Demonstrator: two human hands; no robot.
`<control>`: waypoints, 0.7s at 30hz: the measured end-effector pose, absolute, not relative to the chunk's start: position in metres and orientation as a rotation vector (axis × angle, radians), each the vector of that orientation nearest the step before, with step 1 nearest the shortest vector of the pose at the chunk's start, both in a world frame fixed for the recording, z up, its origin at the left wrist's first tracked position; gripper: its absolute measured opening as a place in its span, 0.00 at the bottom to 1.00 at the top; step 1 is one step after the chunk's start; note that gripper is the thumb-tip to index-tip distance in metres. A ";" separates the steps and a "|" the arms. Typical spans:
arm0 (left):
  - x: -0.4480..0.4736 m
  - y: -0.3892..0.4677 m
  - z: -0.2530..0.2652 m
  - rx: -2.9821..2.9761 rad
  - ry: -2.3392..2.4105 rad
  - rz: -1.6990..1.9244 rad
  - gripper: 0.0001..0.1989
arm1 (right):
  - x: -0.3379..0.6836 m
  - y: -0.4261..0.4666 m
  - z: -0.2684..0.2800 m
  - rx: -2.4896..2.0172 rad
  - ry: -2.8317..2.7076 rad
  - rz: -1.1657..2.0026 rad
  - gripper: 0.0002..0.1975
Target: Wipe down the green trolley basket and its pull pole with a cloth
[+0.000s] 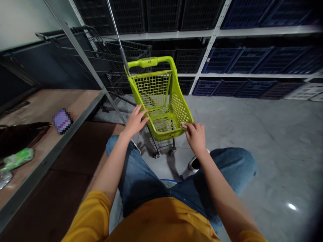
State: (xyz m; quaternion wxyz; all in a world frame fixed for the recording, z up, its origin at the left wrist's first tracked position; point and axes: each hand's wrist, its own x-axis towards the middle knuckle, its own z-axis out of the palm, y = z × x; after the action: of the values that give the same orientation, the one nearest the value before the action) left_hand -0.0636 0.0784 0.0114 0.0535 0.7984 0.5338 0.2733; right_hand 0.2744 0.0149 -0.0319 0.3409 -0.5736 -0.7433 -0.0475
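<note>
Before me stands a small lime-green shopping cart (150, 116) with a mesh basket, dark legs and casters, and a pole rising from its left handle corner. My left hand (136, 121) rests at the basket's left rim, fingers spread and nothing in it. At the front right corner of the basket, my right hand (196, 134) pinches a crumpled beige cloth (183, 125) against the rim. Part of the cloth is hidden by the fingers.
Shelves (174, 34) with black and blue crates line the back. A dark wire cart (118, 50) stands behind the green one. At left, a wooden shelf (83, 97) with a metal edge holds a green packet (20, 158) and a blurred purple item (62, 121).
</note>
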 end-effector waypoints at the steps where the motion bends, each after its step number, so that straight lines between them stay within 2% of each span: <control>1: -0.058 0.084 0.007 2.367 1.650 0.851 0.26 | 0.267 0.012 -0.034 -1.463 -1.940 -0.123 0.15; 3: -0.046 0.091 -0.002 2.297 1.613 0.827 0.26 | 0.245 0.006 -0.038 -1.369 -1.970 -0.105 0.16; 7: -0.034 0.093 -0.013 2.223 1.519 0.885 0.19 | 0.193 -0.002 -0.048 -1.137 -2.105 -0.069 0.19; 10: -0.034 0.091 -0.018 2.095 1.481 1.002 0.19 | 0.173 0.002 -0.057 -1.061 -2.157 -0.107 0.19; 16: -0.024 0.099 -0.033 1.607 1.477 1.242 0.40 | 0.182 0.012 -0.109 -0.876 -2.379 -0.095 0.19; 21: -0.013 0.101 -0.033 1.464 1.551 1.220 0.48 | 0.195 0.003 -0.157 -0.965 -2.475 -0.054 0.15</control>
State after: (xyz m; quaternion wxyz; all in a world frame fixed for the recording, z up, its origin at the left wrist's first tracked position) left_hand -0.0132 0.1006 -0.0329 0.3356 0.5613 0.5947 0.4676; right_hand 0.1947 0.0032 -0.1567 0.2401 -0.3525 -0.9043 -0.0196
